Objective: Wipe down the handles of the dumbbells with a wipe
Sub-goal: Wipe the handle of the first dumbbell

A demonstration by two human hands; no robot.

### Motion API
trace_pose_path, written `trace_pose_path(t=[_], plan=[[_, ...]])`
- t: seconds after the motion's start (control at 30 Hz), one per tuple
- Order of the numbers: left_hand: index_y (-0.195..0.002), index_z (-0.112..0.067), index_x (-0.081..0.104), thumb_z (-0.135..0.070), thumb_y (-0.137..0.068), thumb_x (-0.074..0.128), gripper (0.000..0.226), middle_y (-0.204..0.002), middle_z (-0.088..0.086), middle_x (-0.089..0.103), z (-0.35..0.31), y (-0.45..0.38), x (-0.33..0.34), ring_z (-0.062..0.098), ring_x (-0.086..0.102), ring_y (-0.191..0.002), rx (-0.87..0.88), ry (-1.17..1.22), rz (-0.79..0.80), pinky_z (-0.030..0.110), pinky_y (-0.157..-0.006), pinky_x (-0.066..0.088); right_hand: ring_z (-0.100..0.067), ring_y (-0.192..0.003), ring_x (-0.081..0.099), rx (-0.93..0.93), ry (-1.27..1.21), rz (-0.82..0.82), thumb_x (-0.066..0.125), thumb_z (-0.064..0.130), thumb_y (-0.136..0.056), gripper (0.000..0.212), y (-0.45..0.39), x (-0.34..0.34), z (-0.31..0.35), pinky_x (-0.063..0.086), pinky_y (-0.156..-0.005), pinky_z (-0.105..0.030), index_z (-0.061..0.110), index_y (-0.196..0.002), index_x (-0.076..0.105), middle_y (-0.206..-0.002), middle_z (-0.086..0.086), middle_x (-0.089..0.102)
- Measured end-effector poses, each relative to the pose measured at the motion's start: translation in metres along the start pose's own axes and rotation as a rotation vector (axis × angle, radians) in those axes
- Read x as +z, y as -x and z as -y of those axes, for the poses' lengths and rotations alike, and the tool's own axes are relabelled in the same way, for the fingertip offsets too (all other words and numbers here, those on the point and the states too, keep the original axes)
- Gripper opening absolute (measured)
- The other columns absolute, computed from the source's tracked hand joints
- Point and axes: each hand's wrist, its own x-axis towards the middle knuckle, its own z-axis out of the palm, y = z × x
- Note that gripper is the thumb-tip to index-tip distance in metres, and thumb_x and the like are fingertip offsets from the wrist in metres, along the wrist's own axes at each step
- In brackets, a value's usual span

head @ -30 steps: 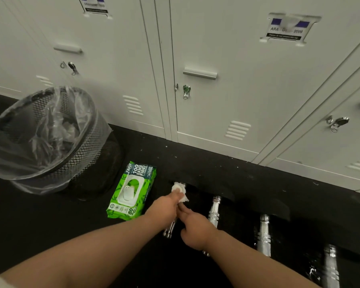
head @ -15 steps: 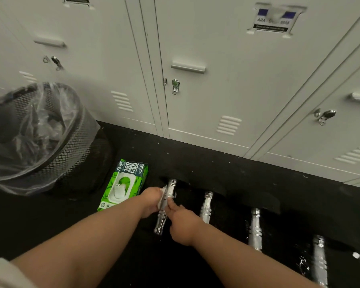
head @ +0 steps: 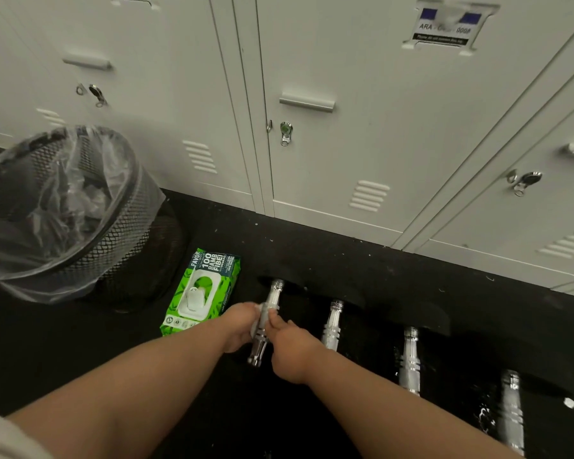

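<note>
Several black dumbbells with chrome handles lie in a row on the dark floor. The leftmost handle [head: 271, 298] has a white wipe [head: 258, 321] wrapped around its middle. My left hand [head: 240, 326] presses the wipe against the handle from the left. My right hand [head: 290, 347] pinches the same wipe and handle from the right. Further right lie a second handle [head: 332, 324], a third handle [head: 409, 359] and a fourth handle [head: 512, 409]. The black heads blend into the floor.
A green pack of wipes [head: 201, 289] lies on the floor left of the hands. A black mesh bin [head: 123, 226] with a clear liner stands at the left. White lockers [head: 328, 154] run along the back.
The wipe and both hands have slid down from the far end of the leftmost handle to its middle. The view has shifted slightly.
</note>
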Motion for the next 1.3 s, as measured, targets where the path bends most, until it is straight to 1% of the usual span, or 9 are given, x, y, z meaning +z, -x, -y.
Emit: trace_pose_path(t=[0.23, 0.33, 0.4, 0.5, 0.67, 0.83, 0.97, 1.17, 1.3], plan=[[-0.133, -0.018, 0.055, -0.019, -0.099, 0.044, 0.036, -0.120, 0.012, 0.065, 0.003, 0.003, 0.006, 0.022, 0.062, -0.106, 0.429, -0.700, -0.246, 0.023, -0.091, 0.045, -0.034, -0.145, 0.017, -0.035, -0.105, -0.026, 0.042, 0.004, -0.086, 0.074, 0.002, -0.001, -0.004, 0.024, -0.117, -0.036, 0.020, -0.152, 0.012, -0.161, -0.001, -0.004], [-0.126, -0.028, 0.062, -0.045, -0.090, 0.052, 0.041, -0.125, 0.012, 0.064, 0.012, 0.002, -0.006, 0.024, 0.063, -0.110, 0.510, -1.096, -0.146, 0.031, -0.102, 0.045, -0.019, -0.115, 0.058, 0.013, -0.678, -0.244, 0.041, -0.009, -0.083, 0.052, 0.002, -0.002, -0.011, 0.039, -0.088, -0.001, 0.007, -0.130, 0.056, -0.132, -0.007, 0.057], [-0.144, -0.024, 0.042, -0.027, -0.095, 0.046, 0.049, -0.150, 0.011, 0.039, 0.014, 0.005, -0.005, 0.026, 0.050, -0.129, 0.494, -1.276, -0.071, 0.031, -0.110, 0.037, -0.016, -0.081, 0.062, 0.091, -1.030, -0.296, 0.042, -0.013, -0.079, 0.045, 0.001, -0.002, -0.014, 0.046, -0.072, -0.010, 0.006, -0.106, 0.073, -0.092, -0.006, 0.069], [-0.152, -0.018, 0.016, -0.006, -0.094, 0.037, 0.062, -0.160, 0.008, 0.015, 0.013, 0.017, 0.002, 0.027, 0.042, -0.136, 0.495, -1.472, -0.048, 0.035, -0.110, 0.036, -0.028, -0.087, 0.058, 0.094, -1.368, -0.235, 0.041, -0.014, -0.078, 0.042, -0.003, 0.005, -0.020, 0.045, -0.085, -0.036, 0.010, -0.075, 0.075, -0.089, -0.014, 0.068], [-0.152, -0.011, 0.015, -0.001, -0.092, 0.039, 0.065, -0.158, 0.012, 0.016, 0.013, 0.028, 0.006, 0.027, 0.038, -0.138, 0.502, -1.662, -0.010, 0.042, -0.109, 0.038, -0.017, -0.084, 0.058, 0.198, -0.867, -0.530, 0.051, -0.001, -0.080, 0.025, -0.004, -0.003, -0.017, 0.046, -0.076, -0.027, 0.018, -0.078, 0.068, -0.090, 0.000, 0.063], [-0.133, -0.018, 0.045, -0.028, -0.089, 0.046, 0.045, -0.117, 0.011, 0.064, 0.017, 0.025, 0.002, 0.026, 0.063, -0.105, 0.493, -1.214, -0.049, 0.033, -0.087, 0.052, -0.016, -0.122, 0.044, -0.093, -0.259, -0.662, 0.045, 0.003, -0.086, 0.044, -0.001, -0.014, -0.005, 0.036, -0.104, -0.026, 0.014, -0.127, 0.056, -0.129, 0.002, 0.052], [-0.102, -0.003, 0.068, 0.000, -0.082, 0.052, 0.025, -0.082, 0.007, 0.063, 0.004, 0.033, -0.004, 0.015, 0.056, -0.082, 0.453, -0.651, -0.029, 0.014, -0.066, 0.041, -0.021, -0.128, 0.042, -0.150, -0.116, -0.483, 0.050, 0.017, -0.090, 0.047, -0.006, -0.013, -0.004, 0.036, -0.107, -0.030, 0.015, -0.137, 0.045, -0.136, -0.004, 0.049], [-0.071, -0.012, 0.050, 0.016, -0.074, 0.036, 0.031, -0.074, 0.015, 0.053, 0.005, 0.033, -0.007, 0.026, 0.056, -0.076, 0.277, -0.038, -0.058, 0.038, -0.070, 0.053, -0.024, -0.127, 0.036, -0.105, 0.074, -0.371, 0.053, 0.023, -0.088, 0.071, -0.011, -0.007, -0.003, 0.039, -0.104, -0.037, 0.021, -0.150, 0.020, -0.135, -0.005, 0.042], [-0.077, -0.016, 0.042, 0.010, -0.082, 0.039, 0.027, -0.071, 0.013, 0.051, 0.005, 0.027, -0.004, 0.023, 0.055, -0.063, 0.209, 0.010, -0.159, 0.033, -0.058, 0.052, -0.027, -0.119, 0.039, -0.145, 0.359, -0.349, 0.053, 0.020, -0.089, 0.052, -0.009, -0.012, -0.004, 0.038, -0.097, -0.037, 0.013, -0.139, 0.040, -0.128, -0.008, 0.043]])
